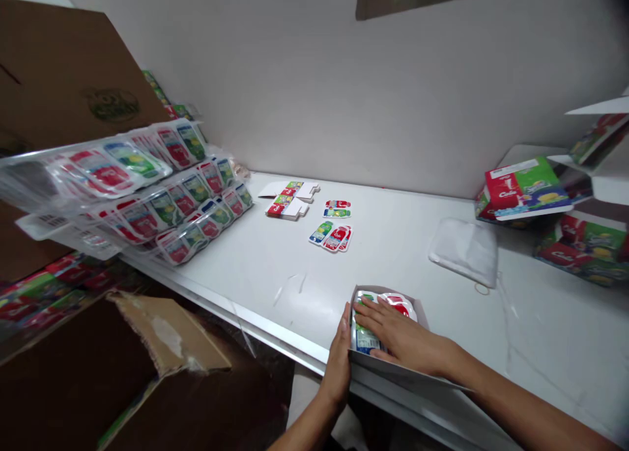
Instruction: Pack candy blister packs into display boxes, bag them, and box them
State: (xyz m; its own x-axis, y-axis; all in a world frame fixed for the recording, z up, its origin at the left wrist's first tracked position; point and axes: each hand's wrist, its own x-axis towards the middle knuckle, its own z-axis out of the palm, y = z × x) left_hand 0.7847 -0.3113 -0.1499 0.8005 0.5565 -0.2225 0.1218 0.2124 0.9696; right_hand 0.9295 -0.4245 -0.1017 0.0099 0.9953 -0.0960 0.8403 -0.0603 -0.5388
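Note:
A small open white carton [383, 366] lies at the near edge of the white table [403, 254], with red and green sachets [393, 301] inside it. My right hand [400, 336] lies flat on those sachets, fingers stretched out and pressing down. My left hand [339, 362] is pressed against the carton's left side, fingers straight along its wall. Further back lie loose sachets [331, 236], another pair of sachets [337, 208] and flat unfolded cartons [289, 198].
Clear trays of sachets [147, 189] lean stacked at the left, in front of a brown cardboard box [63, 77]. An open brown box [147, 372] sits below left. A white cloth mask [464, 249] lies mid-right. Printed cartons [528, 189] pile up at the far right.

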